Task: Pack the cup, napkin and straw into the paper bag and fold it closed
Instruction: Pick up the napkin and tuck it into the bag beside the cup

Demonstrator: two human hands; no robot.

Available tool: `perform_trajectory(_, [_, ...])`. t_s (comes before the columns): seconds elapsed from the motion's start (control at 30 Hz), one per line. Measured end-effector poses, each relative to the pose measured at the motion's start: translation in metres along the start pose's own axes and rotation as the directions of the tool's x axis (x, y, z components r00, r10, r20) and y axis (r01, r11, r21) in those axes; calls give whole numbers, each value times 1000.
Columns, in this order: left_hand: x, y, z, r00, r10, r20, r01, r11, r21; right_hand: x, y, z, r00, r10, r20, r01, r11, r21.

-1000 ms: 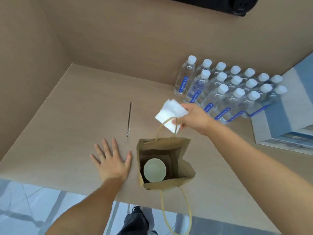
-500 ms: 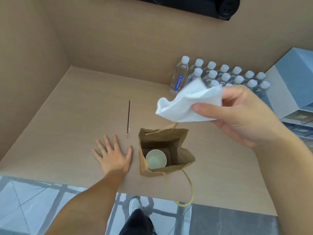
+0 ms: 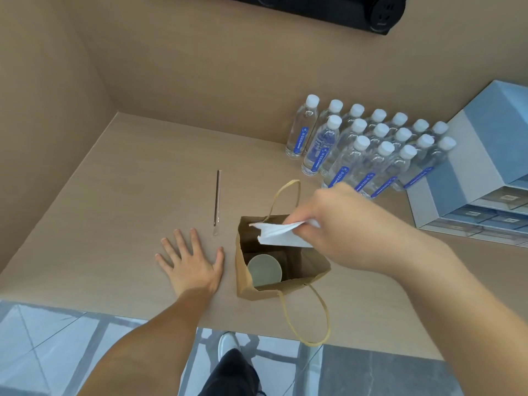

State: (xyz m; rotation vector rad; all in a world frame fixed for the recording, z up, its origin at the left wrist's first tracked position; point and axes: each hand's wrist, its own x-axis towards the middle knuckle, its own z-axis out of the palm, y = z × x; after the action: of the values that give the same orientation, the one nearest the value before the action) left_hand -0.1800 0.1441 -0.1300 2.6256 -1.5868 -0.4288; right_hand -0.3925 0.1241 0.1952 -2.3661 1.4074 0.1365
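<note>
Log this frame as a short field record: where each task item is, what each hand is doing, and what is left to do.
cup: inside the open paper bag, upright
napkin: pinched in the right hand, over the bag's mouth, not released
straw: flat on the table, left of the bag
left hand: flat on the table beside the bag, holding nothing
bag: standing, unfolded, handles loose
background: water bottles, drawer box
remaining: napkin, straw, fold
</note>
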Motion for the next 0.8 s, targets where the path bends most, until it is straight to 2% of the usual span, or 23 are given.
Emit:
perform_trajectory(0.1, [0, 1, 0, 1000, 1, -6, -1, 1000, -12, 21, -13, 15, 992, 103, 77, -94, 989, -116])
perform_trajectory(0.3, [-1, -1, 5, 1000, -7, -23, 6, 1000, -23, 39, -38, 46, 994, 88, 70, -61, 943, -328])
perform_trajectory(0.57, [1, -1, 5, 999, 2, -41, -3, 1000, -18, 46, -38, 58, 985, 154, 79, -120, 937, -327])
perform_trajectory(0.7, [2, -1, 5, 999, 5, -39, -5, 1000, -11, 48, -32, 72, 979, 203, 34, -174, 905, -388])
perform_trajectory(0.8, [2, -2, 5, 999, 5, -39, -6, 1000, -13, 58, -29, 82, 963, 262, 58, -218, 890, -400])
